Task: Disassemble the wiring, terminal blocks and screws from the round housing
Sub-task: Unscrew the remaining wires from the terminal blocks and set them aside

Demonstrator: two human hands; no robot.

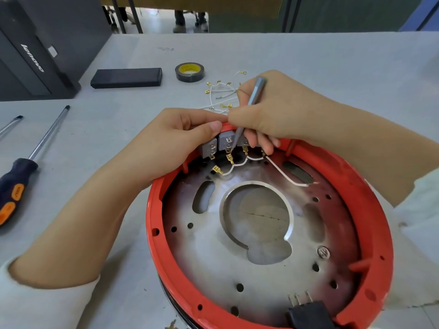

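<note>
Grey counter [308,55] carrying all items, seen from above. Round housing [377,224] — red rim, metal base plate with a large central cut-out — lying on the counter at lower right, its near edge cut off by the frame. A black plug block [308,314] sits at the housing's near rim. Dark computer case [35,51] standing at the far left of the counter. Left hand [175,136] resting on the far rim of the housing, thumb and fingers curled around the top of the grey terminal blocks [225,141], which stand in a row just inside that rim. Right hand [268,110] clenched around a slim grey metal tool [255,91], held pen-fashion; the tool's tip [234,146] meets the face of the middle block. Short white wires with brass connectors [237,162] loop between the blocks' lower terminals; one longer white lead [287,174] trails across the plate to the right. Screwdriver with black-and-orange handle [14,186] at the left edge; a second shaft [11,124] beside it, only partly in view. Black flat box [126,77] and a roll of black tape [190,71] farther back — near them, behind the hands, a loose heap of detached white wires [221,93] on the counter.
</note>
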